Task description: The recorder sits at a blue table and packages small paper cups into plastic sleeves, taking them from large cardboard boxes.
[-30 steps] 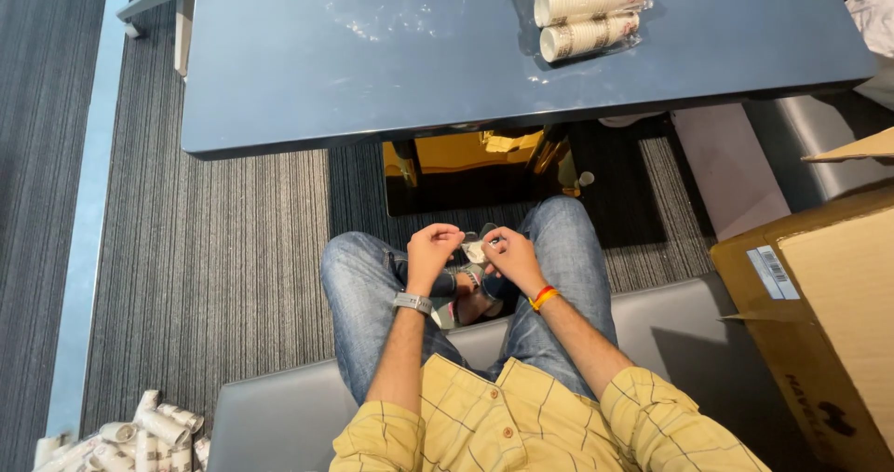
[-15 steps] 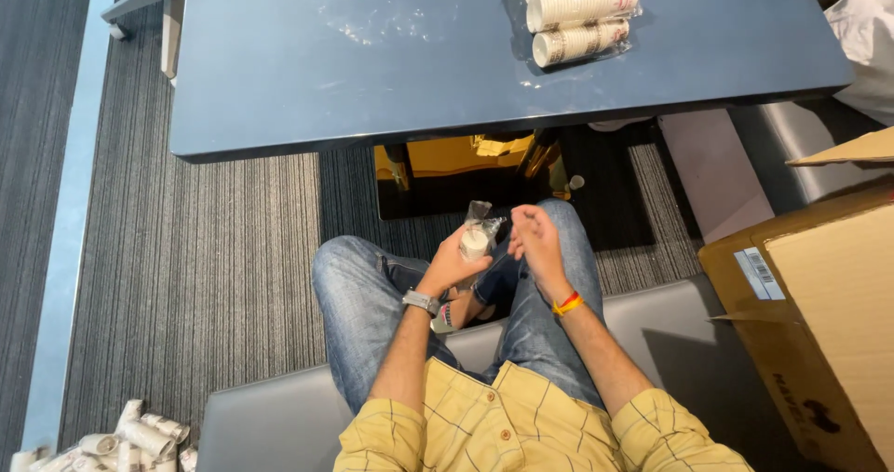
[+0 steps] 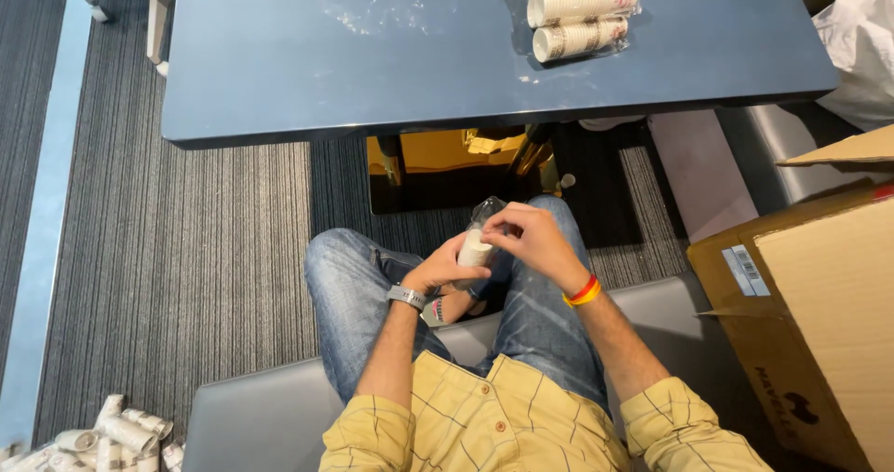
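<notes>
Hands over lap, below desk (image 3: 279, 81) near edge. Left hand (image 3: 449, 269) clamped round lower part of white cup stack (image 3: 475, 247), long axis upright, tilted slightly away. Right hand (image 3: 531, 237) pinches clear wrap (image 3: 486, 213) at stack top, fingers closed. Wrapped cup sleeves (image 3: 582, 16) at desk far-right corner.

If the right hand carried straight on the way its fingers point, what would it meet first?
Probably the white stack of cups in clear wrap that the left hand holds; the right hand fingertips already seem to touch it.

Your left hand (image 3: 445, 269) curls shut around a roll, wrist bent up; your right hand (image 3: 531, 239) arches over it, fingertips pinching, forearms converging above your knees.
</notes>
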